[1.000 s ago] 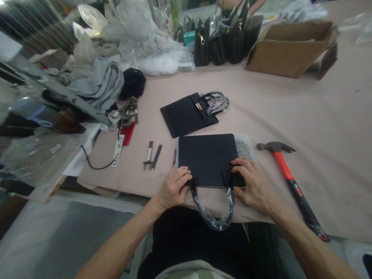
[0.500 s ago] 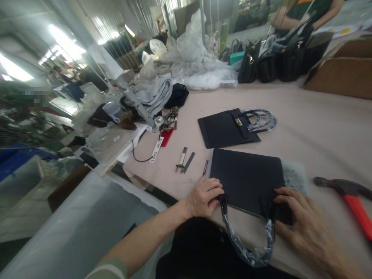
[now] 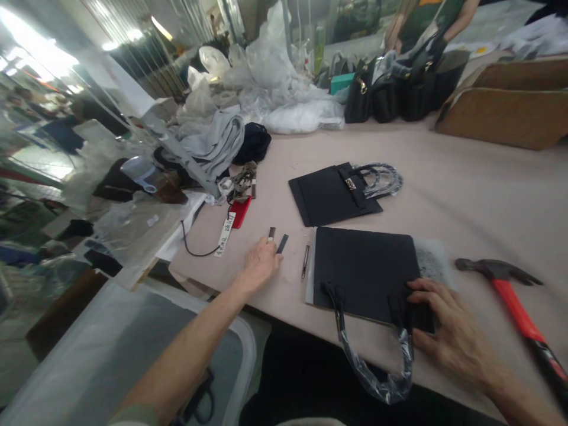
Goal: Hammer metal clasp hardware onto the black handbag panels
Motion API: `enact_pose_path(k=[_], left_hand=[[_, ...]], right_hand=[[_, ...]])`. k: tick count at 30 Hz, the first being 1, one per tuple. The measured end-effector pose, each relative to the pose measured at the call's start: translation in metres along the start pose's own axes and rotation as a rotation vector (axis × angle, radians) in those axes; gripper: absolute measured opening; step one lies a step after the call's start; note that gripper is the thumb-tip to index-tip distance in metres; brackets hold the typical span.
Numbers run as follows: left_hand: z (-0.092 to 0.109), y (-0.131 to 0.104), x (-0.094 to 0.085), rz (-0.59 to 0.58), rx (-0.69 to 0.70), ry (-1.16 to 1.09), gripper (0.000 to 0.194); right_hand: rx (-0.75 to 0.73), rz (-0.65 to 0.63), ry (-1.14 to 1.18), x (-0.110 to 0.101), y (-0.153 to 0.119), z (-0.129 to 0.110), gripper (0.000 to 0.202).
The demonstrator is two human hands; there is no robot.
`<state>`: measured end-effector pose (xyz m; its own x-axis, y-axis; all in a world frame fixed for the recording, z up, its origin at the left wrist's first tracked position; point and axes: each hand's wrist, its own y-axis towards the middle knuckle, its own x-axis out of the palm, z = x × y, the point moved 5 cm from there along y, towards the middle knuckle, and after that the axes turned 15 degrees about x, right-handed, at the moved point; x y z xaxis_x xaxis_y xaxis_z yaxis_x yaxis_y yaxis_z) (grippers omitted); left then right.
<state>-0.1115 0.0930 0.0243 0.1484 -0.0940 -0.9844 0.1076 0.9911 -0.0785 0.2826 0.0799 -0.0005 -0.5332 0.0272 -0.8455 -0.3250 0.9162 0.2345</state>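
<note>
My left hand [image 3: 262, 260] is over a small metal tool like a caliper [image 3: 271, 233], its fingers closed around the lower part, which they hide. A dark flat metal strip [image 3: 283, 243] lies right beside the fingertips. My right hand [image 3: 452, 325] grips the near right corner of a black bag panel [image 3: 366, 266], thumb below and fingers on top. The panel lies flat at the table's near edge. Its plastic-wrapped handle [image 3: 377, 381] hangs over that edge. A slim pen-like tool [image 3: 305, 262] rests left of the panel.
A hammer with a red handle [image 3: 515, 307] lies at right. Beyond the panel is another black bag piece [image 3: 332, 195] with wrapped handles. Keys and a red tag [image 3: 241, 212] sit at left. Black handbags [image 3: 384, 97], plastic wrap and a brown box [image 3: 506, 115] stand behind; a person is at the back.
My left hand has left the panel's left handle base and moved left to the metal tools. My right hand stays on the panel's corner. The view has shifted right.
</note>
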Motion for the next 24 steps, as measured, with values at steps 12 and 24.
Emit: enact_pose_path(k=[12, 24], left_hand=[[-0.006, 0.037, 0.007, -0.361, -0.122, 0.041, 0.013], [0.012, 0.003, 0.011, 0.124, -0.232, -1.153, 0.035]], right_hand=[[0.072, -0.059, 0.05, -0.005, -0.004, -0.014, 0.041], [0.072, -0.038, 0.042, -0.003, -0.005, -0.014, 0.045]])
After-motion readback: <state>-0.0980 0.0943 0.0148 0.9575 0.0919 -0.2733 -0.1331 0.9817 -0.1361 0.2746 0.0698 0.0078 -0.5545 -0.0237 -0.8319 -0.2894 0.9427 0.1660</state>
